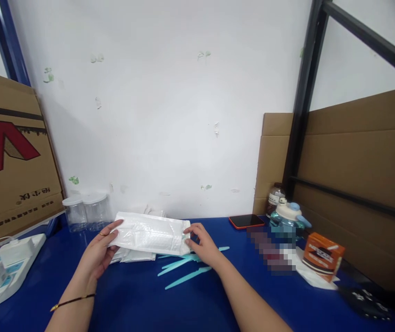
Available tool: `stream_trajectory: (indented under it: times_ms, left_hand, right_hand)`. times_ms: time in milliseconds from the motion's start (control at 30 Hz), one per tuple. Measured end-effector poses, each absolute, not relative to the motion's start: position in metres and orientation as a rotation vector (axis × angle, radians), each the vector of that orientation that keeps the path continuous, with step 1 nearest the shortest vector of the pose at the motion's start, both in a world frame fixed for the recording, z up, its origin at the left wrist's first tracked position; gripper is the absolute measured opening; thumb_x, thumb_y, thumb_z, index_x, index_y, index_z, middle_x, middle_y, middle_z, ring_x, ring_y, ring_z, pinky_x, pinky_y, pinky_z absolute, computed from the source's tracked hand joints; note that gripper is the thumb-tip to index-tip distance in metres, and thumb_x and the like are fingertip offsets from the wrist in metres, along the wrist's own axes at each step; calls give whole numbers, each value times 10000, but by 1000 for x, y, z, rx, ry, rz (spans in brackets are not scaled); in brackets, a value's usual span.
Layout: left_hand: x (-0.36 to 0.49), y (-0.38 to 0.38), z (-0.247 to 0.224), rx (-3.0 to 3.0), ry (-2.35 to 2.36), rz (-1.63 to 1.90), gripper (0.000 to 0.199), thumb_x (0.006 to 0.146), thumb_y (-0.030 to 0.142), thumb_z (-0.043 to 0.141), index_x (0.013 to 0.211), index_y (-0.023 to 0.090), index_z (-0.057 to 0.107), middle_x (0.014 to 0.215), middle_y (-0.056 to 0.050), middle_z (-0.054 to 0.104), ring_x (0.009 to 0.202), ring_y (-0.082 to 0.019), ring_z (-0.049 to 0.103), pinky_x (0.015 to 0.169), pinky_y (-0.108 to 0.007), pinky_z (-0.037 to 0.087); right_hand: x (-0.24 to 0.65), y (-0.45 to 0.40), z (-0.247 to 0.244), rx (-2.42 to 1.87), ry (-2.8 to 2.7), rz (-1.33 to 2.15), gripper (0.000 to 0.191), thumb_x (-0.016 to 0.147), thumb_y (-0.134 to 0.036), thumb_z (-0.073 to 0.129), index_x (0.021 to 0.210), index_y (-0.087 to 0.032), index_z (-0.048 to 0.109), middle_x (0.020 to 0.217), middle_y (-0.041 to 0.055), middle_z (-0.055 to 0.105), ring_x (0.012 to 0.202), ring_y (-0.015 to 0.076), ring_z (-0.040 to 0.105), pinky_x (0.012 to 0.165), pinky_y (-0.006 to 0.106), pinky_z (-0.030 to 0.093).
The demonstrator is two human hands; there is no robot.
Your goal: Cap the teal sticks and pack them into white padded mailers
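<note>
Hiding packets partly: white pouch

White pouch, turquoise strips, deep blue table

Orange box: prob. "NESCAFE" (carton txt upside-down).

Between my left grip and my right grip is a bubble mailer, with more packets behind and below it on the surface. Plastic knives lie below my right grip. Left stand two jars, a power strip nearer me; right, a phone, then a water bottle, with a Nescafé box before it.
</note>
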State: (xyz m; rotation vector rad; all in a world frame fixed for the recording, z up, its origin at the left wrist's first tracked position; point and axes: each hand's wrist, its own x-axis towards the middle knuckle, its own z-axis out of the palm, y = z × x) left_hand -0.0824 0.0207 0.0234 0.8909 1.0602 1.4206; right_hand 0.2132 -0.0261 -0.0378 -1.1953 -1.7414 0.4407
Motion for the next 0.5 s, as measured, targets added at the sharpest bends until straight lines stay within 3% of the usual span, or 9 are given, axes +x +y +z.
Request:
stream_trajectory:
  times_ms: [200, 367, 500]
  left_hand:
    - [-64, 19, 14, 959, 948, 1350, 470, 628, 144, 673, 1094, 171, 621, 795, -48, 644, 598, -121, 588, 460, -179, 469]
    - [-60, 20, 9, 989, 884, 1348, 480, 618, 155, 691, 1093, 179, 619, 798, -43, 644, 618, -123, 589, 487, -183, 476]
    - [-63, 19, 10, 1028, 901, 1332, 500, 605, 193, 709, 1096, 175, 619, 797, -42, 650, 618, -128, 589, 484, -182, 462]
  right_hand:
    - [215, -22, -41, -1292, -1690, 478, 87, 722, -180, 585, 806, -189, 604, 982, 32, 472, 903, 165, 508, 813, 274, 407]
    - [219, -23, -45, -1284, -1825, 529, 170, 609, -166, 696, 766, -184, 635, 1072, 33, 476, 967, 171, 511, 866, 266, 397]
    - [216, -22, -48, -1320, -1866, 559, 111, 609, -127, 677, 695, -176, 627, 1031, 24, 483, 942, 157, 516, 832, 251, 406]
